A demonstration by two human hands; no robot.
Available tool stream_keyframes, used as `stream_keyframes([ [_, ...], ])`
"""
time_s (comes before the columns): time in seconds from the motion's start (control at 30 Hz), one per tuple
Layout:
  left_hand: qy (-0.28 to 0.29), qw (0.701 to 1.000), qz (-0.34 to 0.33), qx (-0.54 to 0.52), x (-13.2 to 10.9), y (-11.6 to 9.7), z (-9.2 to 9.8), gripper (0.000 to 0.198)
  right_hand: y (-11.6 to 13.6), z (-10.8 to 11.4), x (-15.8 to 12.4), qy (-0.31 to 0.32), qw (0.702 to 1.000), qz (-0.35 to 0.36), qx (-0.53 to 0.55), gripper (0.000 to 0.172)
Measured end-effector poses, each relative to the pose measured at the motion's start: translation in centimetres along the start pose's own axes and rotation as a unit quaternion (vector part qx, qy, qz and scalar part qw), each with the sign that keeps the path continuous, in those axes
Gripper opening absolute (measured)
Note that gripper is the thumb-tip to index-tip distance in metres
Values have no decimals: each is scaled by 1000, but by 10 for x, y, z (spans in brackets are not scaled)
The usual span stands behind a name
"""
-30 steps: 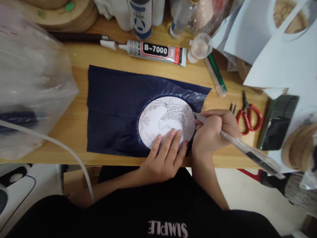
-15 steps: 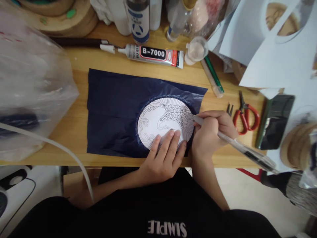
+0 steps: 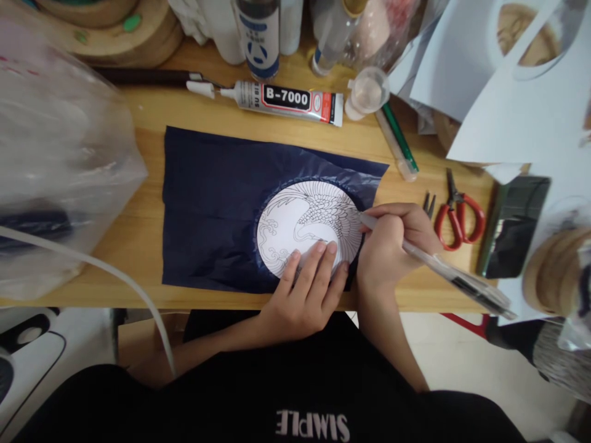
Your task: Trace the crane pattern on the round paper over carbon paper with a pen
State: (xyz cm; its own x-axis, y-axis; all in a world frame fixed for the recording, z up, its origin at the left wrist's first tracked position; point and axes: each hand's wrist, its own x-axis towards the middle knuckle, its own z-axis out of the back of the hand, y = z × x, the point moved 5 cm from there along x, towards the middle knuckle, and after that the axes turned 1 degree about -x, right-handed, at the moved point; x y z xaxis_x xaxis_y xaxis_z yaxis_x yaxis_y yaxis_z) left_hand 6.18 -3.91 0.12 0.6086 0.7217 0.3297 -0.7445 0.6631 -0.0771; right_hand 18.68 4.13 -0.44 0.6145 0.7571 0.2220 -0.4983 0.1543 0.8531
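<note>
A round white paper (image 3: 281, 227) with a line drawing of a bird and waves lies on a dark blue sheet (image 3: 207, 209) on the wooden table. My left hand (image 3: 307, 289) rests flat on the lower part of the drawing, fingers spread a little, holding nothing. In my right hand (image 3: 397, 240) is a clear pen (image 3: 443, 271), pinched near its tip. The pen's tip is at the right edge of the round paper; whether it touches is too small to tell.
Behind the sheet lie a glue tube (image 3: 286, 101), bottles (image 3: 258, 43) and a small clear cup (image 3: 369, 89). Red-handled pliers (image 3: 459, 215) and a dark phone-like object (image 3: 517, 227) are at the right. A plastic bag (image 3: 60, 160) covers the left.
My right hand and the pen have shifted very slightly at the paper's right edge. My left hand stays in place.
</note>
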Motion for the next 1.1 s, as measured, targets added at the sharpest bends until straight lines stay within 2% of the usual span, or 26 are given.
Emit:
stream_keyframes([
  [0.4, -3, 1000, 9, -22, 0, 1, 1, 43, 0, -1, 0, 2, 1000, -6, -12, 23],
  [0.87, 2, 1000, 1, 7, -1, 0, 0, 41, -2, 0, -3, 2, 1000, -19, 13, 22],
  [1.1, 0, 1000, 3, -2, -1, -1, -1, 41, 4, 0, -2, 5, 999, 13, 34, 23],
])
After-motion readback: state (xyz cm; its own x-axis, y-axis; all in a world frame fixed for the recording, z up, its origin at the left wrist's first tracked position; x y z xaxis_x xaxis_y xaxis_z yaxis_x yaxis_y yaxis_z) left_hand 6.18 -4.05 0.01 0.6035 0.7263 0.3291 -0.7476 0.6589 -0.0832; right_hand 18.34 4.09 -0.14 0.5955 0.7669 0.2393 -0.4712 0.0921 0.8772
